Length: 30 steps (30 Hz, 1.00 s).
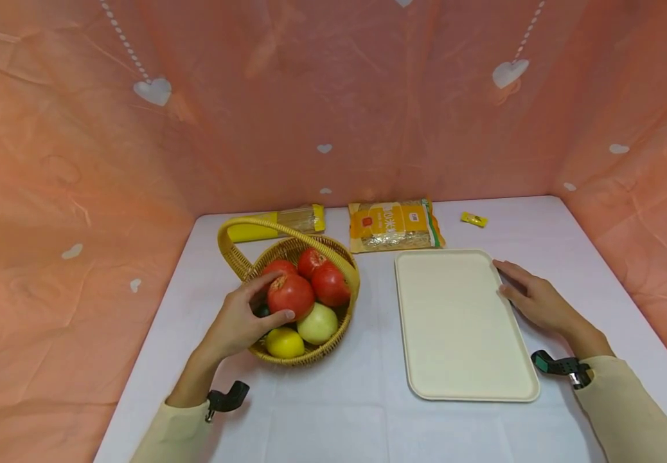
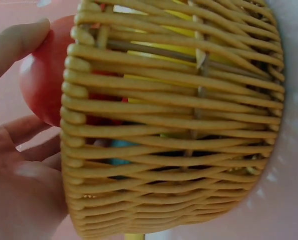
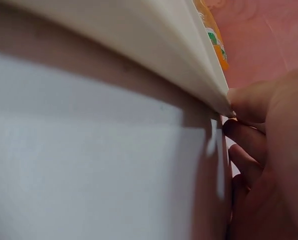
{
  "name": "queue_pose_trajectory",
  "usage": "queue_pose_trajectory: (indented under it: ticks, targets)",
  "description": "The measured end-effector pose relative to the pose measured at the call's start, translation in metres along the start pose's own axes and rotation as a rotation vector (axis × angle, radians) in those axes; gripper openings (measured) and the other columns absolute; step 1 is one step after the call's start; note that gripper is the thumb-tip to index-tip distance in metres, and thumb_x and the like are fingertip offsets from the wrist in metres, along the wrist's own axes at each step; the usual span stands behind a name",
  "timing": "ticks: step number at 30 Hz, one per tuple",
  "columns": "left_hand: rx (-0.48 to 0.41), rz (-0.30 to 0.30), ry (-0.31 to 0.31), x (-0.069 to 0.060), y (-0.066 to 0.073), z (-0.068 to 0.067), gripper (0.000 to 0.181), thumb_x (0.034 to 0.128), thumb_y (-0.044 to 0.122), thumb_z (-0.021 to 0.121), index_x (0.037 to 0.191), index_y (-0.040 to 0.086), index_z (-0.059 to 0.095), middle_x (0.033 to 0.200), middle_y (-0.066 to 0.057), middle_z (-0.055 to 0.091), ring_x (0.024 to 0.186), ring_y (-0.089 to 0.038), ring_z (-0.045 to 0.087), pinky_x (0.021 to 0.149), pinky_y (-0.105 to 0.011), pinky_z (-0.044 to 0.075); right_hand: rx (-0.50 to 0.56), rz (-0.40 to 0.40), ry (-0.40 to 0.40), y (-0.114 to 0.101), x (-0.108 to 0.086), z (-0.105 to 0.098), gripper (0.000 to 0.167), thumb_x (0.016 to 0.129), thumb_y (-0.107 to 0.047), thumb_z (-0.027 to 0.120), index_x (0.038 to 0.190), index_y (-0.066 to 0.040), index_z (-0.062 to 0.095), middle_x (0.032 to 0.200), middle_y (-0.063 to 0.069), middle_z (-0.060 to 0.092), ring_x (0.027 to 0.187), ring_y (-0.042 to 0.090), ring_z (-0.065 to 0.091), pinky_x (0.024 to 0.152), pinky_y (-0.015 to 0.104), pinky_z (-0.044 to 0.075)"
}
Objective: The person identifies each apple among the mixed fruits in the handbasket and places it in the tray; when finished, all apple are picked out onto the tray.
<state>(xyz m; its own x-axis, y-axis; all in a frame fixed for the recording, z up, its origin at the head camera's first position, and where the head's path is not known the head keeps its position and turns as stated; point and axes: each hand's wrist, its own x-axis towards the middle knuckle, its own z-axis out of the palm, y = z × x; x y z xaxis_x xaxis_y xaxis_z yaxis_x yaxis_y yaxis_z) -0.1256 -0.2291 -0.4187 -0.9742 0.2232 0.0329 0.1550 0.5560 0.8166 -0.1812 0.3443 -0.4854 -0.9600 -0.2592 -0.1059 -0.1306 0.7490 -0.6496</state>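
My left hand (image 1: 245, 321) grips a large pomegranate (image 1: 290, 297) at the top of a wicker basket (image 1: 358, 299), thumb and fingers on opposite sides of it. In the left wrist view, this red pomegranate (image 2: 46, 75) rises above the woven basket wall (image 2: 173, 115). Other red pomegranates (image 1: 331, 285), a pale green fruit (image 1: 317, 323) and a yellow fruit (image 1: 285, 343) lie around it. My right hand (image 1: 542, 305) holds the right edge of a cream tray (image 1: 461, 321) near its far corner. The right wrist view shows thumb and fingers at the tray rim (image 3: 188, 75).
Behind the basket lies a yellow packet of noodles (image 1: 301, 220). An orange-labelled packet (image 1: 394, 225) sits beyond the tray, with a small yellow wrapped piece (image 1: 474, 220) to its right. The basket's handle (image 1: 287, 226) arches over the fruit. Pink cloth (image 1: 368, 116) encloses the white table (image 1: 333, 418).
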Motion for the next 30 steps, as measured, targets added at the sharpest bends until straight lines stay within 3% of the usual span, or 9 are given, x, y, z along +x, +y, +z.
queue_pose_trajectory:
  ticks: [5, 12, 15, 21, 26, 30]
  targets:
    - [-0.060, 0.038, 0.004, -0.005, -0.004, -0.001, 0.075, 0.0903, 0.020, 0.092, 0.157, 0.016, 0.059, 0.155, -0.015, 0.062, 0.130, -0.035, 0.070, 0.111, -0.051, 0.058, 0.016, 0.009, -0.004, 0.001, 0.000, 0.000, 0.068, 0.116, -0.029, 0.055, 0.173, -0.007, 0.028, 0.174, 0.037, 0.024, 0.159, 0.064, 0.023, 0.122, 0.081, 0.027]
    - [-0.155, 0.082, 0.006, -0.014, -0.005, -0.004, 0.072, 0.0899, 0.012, 0.091, 0.155, 0.013, 0.061, 0.155, -0.014, 0.057, 0.130, -0.034, 0.068, 0.106, -0.023, 0.058, 0.027, 0.024, 0.000, 0.000, -0.001, 0.002, 0.067, 0.116, -0.028, 0.055, 0.173, -0.006, 0.028, 0.175, 0.036, 0.023, 0.159, 0.063, 0.022, 0.123, 0.081, 0.026]
    - [-0.201, 0.099, 0.019, -0.018, -0.003, -0.006, 0.071, 0.0894, 0.007, 0.090, 0.154, 0.010, 0.061, 0.155, -0.015, 0.057, 0.130, -0.026, 0.068, 0.105, -0.018, 0.056, 0.034, 0.031, -0.002, 0.001, -0.001, 0.002, 0.067, 0.117, -0.029, 0.053, 0.174, -0.006, 0.026, 0.175, 0.035, 0.022, 0.160, 0.062, 0.021, 0.123, 0.080, 0.026]
    - [-0.295, 0.173, 0.008, -0.023, 0.004, -0.009, 0.071, 0.0884, -0.001, 0.089, 0.154, 0.002, 0.059, 0.154, -0.021, 0.057, 0.128, -0.006, 0.067, 0.107, -0.019, 0.056, 0.037, 0.021, -0.003, 0.001, 0.000, 0.002, 0.069, 0.118, -0.029, 0.051, 0.175, -0.006, 0.020, 0.177, 0.032, 0.022, 0.162, 0.060, 0.019, 0.124, 0.080, 0.023]
    - [-0.385, 0.262, -0.049, -0.025, 0.014, -0.006, 0.072, 0.0872, -0.004, 0.088, 0.153, 0.000, 0.059, 0.153, -0.021, 0.057, 0.130, -0.013, 0.068, 0.108, -0.025, 0.057, 0.010, 0.011, -0.001, 0.001, 0.001, 0.002, 0.069, 0.117, -0.030, 0.052, 0.174, -0.005, 0.022, 0.177, 0.033, 0.021, 0.163, 0.060, 0.015, 0.125, 0.081, 0.019]
    - [-0.424, 0.291, -0.094, -0.025, 0.024, -0.001, 0.073, 0.0860, -0.003, 0.089, 0.153, 0.002, 0.059, 0.153, -0.015, 0.059, 0.131, -0.018, 0.068, 0.109, -0.030, 0.059, -0.002, 0.020, -0.007, 0.001, -0.002, 0.002, 0.070, 0.117, -0.031, 0.052, 0.174, -0.006, 0.022, 0.177, 0.033, 0.019, 0.164, 0.059, 0.009, 0.126, 0.083, 0.014]
